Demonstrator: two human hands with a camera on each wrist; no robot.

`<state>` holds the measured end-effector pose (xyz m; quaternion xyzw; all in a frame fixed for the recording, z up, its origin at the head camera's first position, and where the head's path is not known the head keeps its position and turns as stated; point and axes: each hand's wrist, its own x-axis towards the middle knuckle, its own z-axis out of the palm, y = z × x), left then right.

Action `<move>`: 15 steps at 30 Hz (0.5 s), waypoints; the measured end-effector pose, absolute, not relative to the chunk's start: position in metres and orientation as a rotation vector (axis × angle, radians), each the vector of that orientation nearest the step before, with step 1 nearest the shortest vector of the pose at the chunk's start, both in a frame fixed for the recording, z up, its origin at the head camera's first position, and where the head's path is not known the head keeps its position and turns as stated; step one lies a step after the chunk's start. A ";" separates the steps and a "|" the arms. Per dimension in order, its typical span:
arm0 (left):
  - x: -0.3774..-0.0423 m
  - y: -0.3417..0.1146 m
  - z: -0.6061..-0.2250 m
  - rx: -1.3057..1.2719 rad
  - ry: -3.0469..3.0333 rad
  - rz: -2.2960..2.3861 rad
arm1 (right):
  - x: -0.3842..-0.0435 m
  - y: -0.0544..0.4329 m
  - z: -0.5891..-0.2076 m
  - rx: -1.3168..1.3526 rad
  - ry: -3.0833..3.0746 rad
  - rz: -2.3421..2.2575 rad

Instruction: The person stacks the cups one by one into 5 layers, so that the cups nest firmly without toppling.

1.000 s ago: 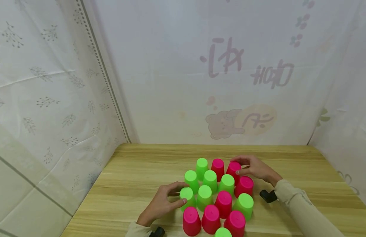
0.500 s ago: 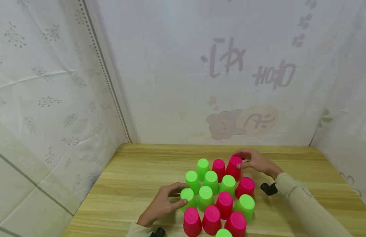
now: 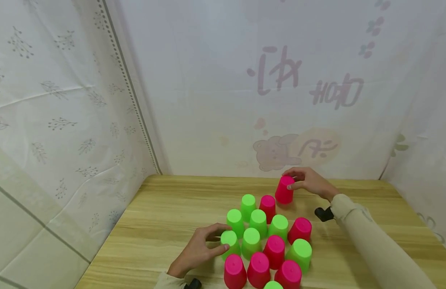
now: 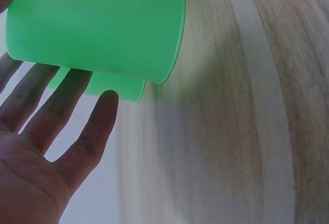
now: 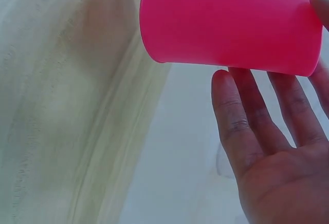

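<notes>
Out past the far side of the cup group, my right hand (image 3: 311, 183) holds an upside-down pink cup (image 3: 283, 192) between thumb and fingers. In the right wrist view that pink cup (image 5: 231, 23) is off the tabletop, its shadow falling on the wood. My left hand (image 3: 200, 245) has its thumb and fingers about a green cup (image 3: 230, 243) at the group's left edge. Seen from the left wrist, several fingers touch the side of this green cup (image 4: 97, 29), and a fingertip shows at its far side. Its rim is at or near the wood.
Several more green and pink cups stand upside down close together, among them a pink cup (image 3: 268, 208) at the back and a green cup (image 3: 299, 254) at the right. The wooden table (image 3: 165, 204) meets a printed curtain (image 3: 208, 120) behind it.
My right hand has lifted the pink cup out of the back right corner of the group and carried it away, toward the curtain. My left hand stays at the green cup.
</notes>
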<state>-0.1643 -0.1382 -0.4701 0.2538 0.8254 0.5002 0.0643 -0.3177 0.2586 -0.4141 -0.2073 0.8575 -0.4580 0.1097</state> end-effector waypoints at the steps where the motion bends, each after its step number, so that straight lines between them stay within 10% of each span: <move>1: -0.164 -0.138 -0.470 0.767 2.492 1.510 | -0.320 0.258 -0.414 -0.598 2.526 -1.350; 15: -0.164 -0.138 -0.469 0.780 2.474 1.523 | -0.353 0.247 -0.436 -0.414 2.594 -1.381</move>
